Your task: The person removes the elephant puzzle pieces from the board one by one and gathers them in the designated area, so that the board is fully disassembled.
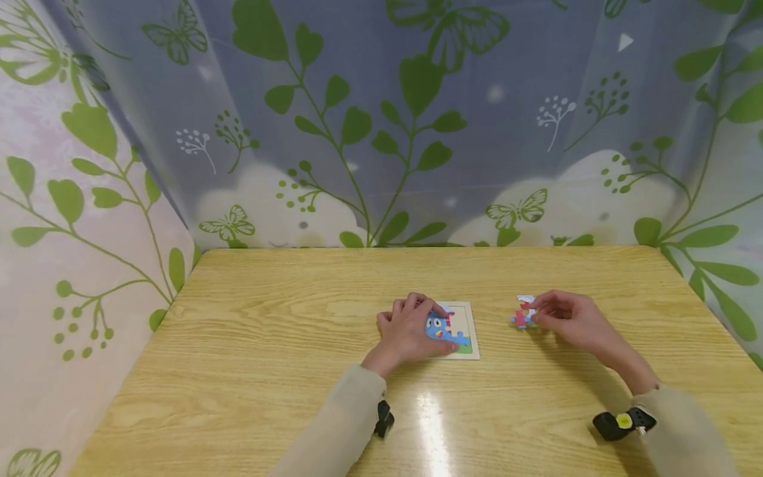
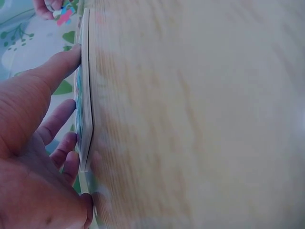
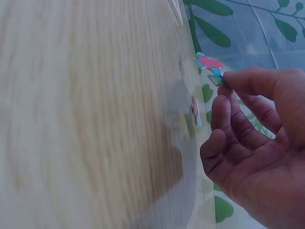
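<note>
A small square jigsaw puzzle board (image 1: 475, 350) with a pale frame lies on the table. Its picture shows a blue character with big eyes, and a bare patch is visible at the upper right. My left hand (image 1: 408, 334) rests over its left side, thumb and spread fingers touching the top in the left wrist view. To the right of the board, my right hand (image 1: 578, 324) pinches a pink, blue and green jigsaw piece (image 3: 209, 63) between thumb and fingers, held above the table. Another piece or stack (image 3: 195, 112) lies on the table beyond that hand.
The wooden table (image 1: 250, 344) reaches back to a curtain (image 1: 357, 165) printed with leaves and butterflies. A similar cloth (image 1: 77, 232) hangs along the left side. Black wrist straps (image 1: 622, 423) sit on both sleeves.
</note>
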Available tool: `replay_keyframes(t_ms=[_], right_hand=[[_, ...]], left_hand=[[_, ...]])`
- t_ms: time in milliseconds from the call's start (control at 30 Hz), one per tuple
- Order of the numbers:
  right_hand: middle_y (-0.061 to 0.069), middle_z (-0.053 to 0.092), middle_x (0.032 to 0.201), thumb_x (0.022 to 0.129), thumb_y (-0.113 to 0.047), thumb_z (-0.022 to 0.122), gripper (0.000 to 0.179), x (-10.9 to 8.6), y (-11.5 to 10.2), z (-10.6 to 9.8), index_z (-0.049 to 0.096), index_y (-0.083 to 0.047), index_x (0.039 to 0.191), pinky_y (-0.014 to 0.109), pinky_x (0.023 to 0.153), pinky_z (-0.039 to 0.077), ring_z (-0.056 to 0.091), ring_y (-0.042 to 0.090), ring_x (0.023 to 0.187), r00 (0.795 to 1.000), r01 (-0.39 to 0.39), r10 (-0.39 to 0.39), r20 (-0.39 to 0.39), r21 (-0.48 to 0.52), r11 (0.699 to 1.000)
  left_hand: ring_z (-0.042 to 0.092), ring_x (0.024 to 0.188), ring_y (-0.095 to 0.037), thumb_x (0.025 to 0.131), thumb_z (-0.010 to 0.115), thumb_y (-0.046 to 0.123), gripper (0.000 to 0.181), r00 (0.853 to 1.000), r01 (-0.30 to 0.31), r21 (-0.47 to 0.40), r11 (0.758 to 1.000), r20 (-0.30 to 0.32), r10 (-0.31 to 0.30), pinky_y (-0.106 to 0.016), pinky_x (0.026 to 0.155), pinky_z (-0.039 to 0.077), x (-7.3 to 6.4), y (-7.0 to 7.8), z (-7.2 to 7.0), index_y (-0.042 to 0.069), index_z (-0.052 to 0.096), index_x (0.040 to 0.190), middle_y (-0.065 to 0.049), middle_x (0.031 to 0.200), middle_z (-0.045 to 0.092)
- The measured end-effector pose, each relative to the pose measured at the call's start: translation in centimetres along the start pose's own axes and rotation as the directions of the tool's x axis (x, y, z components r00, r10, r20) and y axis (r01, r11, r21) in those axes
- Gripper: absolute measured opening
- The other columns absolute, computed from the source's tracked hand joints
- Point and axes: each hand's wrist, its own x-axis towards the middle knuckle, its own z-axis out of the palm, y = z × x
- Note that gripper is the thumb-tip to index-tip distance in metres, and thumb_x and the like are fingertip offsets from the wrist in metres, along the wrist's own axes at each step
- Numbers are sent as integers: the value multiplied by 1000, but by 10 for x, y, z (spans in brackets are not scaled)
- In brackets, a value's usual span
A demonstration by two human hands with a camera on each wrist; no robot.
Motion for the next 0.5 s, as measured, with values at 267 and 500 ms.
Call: replay_keyframes(t_ms=[267,500], right_hand=[[6,71,98,99,-19,68,26,-3,10,-10,65,0,118,27,65,52,66,3,82,999,6,-8,-45,-38,999],[6,72,96,100,-20,67,26,-9,22,-21,66,0,116,27,63,52,66,3,79,996,8,-15,-85,-83,996]], left_hand=[[41,126,-28,81,80,54,50,1000,-5,6,1000,-3,5,-53,93,28,1,0,-2,31,63,121,1,147,45],[41,126,-28,81,81,53,49,1000,-12,-5,1000,1,12,-54,94,28,1,-2,1,31,63,120,0,146,46]])
